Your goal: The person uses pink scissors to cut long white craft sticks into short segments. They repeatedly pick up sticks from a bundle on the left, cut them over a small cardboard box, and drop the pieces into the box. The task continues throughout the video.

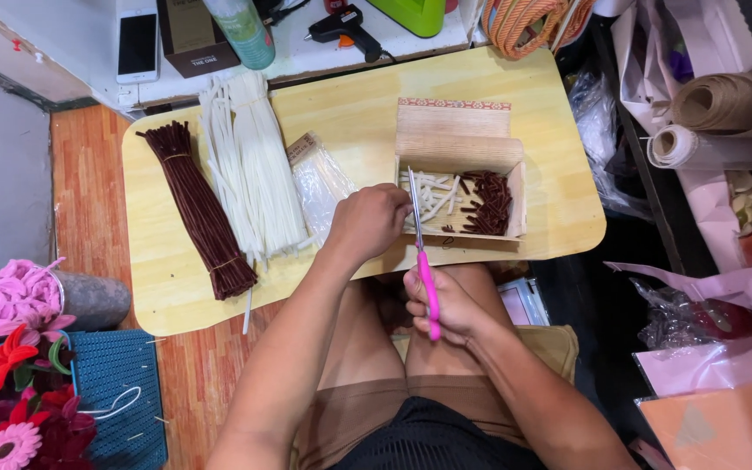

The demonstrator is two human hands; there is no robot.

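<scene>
R hand (450, 305) grip closed on pink-handled metal scissors (422, 252), blades pointing away toward far edge, long axis front-to-back. L hand (367, 222) fisted just left of blades, contents hidden. Open wooden box w/ cut white & brown pieces (463, 204) touching blade tips, near surface's front edge.

The person's arms are bare from the shoulder down, with no sleeves, watch, rings or bands showing on the left hand (367, 222) or the right hand (446, 305). Tan-brown shorts cover the thighs, leaving the knees bare. At six o'clock a black ribbed top hangs over the waistband.
</scene>
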